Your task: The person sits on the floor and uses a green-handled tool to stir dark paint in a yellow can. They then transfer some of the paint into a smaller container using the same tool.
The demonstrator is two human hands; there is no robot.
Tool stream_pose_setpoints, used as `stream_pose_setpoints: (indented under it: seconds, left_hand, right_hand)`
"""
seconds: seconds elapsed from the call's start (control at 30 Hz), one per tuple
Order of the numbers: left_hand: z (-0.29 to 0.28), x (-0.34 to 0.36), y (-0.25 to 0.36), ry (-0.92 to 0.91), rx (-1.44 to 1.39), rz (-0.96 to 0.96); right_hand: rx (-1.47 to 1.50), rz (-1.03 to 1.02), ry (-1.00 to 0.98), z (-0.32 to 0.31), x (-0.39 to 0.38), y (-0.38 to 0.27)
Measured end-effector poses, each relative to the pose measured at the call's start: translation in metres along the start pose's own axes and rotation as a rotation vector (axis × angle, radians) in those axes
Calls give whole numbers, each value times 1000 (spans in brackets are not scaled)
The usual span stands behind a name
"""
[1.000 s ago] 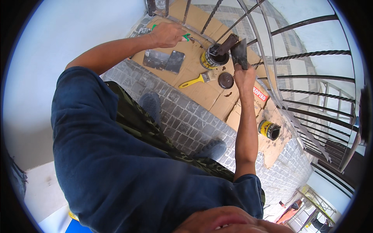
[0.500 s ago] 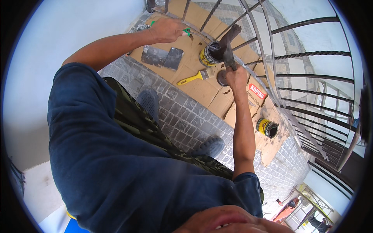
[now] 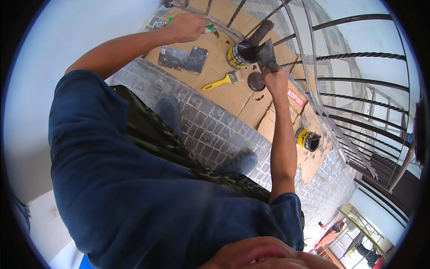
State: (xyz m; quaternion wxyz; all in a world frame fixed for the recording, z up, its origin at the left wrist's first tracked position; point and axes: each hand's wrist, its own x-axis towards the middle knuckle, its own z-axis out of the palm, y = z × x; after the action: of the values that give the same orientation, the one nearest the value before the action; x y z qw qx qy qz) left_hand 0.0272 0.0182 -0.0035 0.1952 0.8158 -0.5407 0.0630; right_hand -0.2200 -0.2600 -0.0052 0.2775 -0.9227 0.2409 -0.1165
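My left hand is closed round the green handle of a paint roller. The roller's wire frame reaches right, and its dark, paint-coated sleeve sits over the mouth of a yellow-labelled paint can filled with dark paint. In my closed right hand is a broad, flat, dark scraper, its blade pointing up beside the can's opening. Just left of that hand lies a round, dark-smeared lid. A yellow-handled paintbrush rests flat on the cardboard below the can.
Two dark, flat sheets lie on the cardboard at left. Another yellow-labelled can, open with a dark inside, tilts near the right edge. A metal railing with twisted bars runs along the right. Grey paving lies around my feet.
The roller sleeve has dropped lower and turned slightly over the can. My left hand has shifted a little left and up, and the right hand with the scraper slightly up.
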Motion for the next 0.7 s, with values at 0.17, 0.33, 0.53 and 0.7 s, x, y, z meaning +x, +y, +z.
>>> stream_pose_setpoints:
  seconds: [0.17,0.33,0.53,0.7]
  left_hand:
    - [3,-2,-1,-128,51,-53]
    - [3,1,2,-95,22,14]
    - [3,0,8,-63,-2,45]
    - [2,-3,7,-102,10,59]
  right_hand:
    - [155,185,83,-11,4,-4]
    - [101,-42,192,-21,5,-23]
    - [-64,-147,133,-12,-1,-25]
    - [-76,-185,139,0,-6,-17]
